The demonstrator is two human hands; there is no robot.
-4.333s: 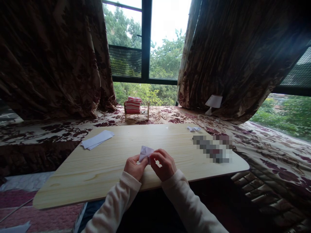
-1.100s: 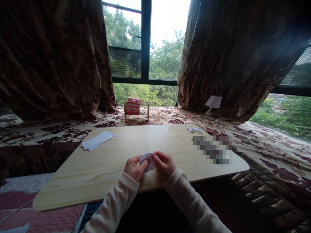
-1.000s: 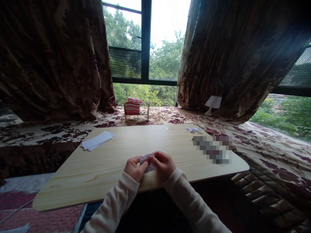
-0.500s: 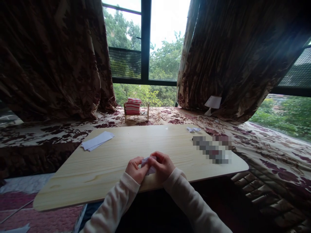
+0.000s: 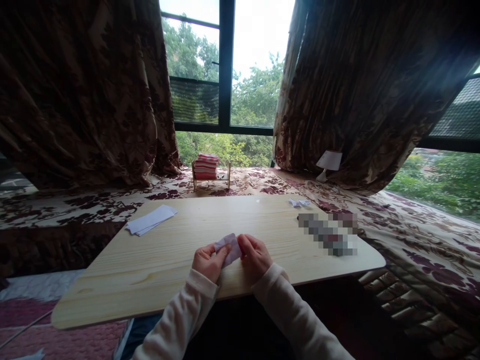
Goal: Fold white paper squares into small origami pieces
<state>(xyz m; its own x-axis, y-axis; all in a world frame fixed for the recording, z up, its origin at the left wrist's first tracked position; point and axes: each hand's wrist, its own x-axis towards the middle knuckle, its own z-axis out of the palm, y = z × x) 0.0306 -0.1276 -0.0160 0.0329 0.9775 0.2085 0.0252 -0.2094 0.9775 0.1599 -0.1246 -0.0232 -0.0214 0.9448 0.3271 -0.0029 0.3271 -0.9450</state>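
Note:
A small folded piece of white paper [image 5: 233, 251] is held above the near edge of the wooden table [image 5: 180, 260]. My left hand [image 5: 209, 261] pinches its left part, with the thumb lying across the front. At the paper's right edge, my right hand [image 5: 255, 256] is closed, its thumb and fingertips pressed together on the edge. Several white paper strips [image 5: 152, 220] lie overlapping on the far left of the table. A small folded white paper piece [image 5: 299, 203] rests near the far right edge.
A blurred-out object [image 5: 326, 234] lies on the table's right side. Behind the table, a small wooden rack [image 5: 212, 184] carries stacked red-and-white striped cloths [image 5: 206, 167]. A white lamp [image 5: 330, 161] stands on the patterned cover to the right, near the curtains [image 5: 348, 90].
The folded paper has turned up and shows more of its face. My right thumb has drawn back from its front to its right edge, while my left hand keeps hold.

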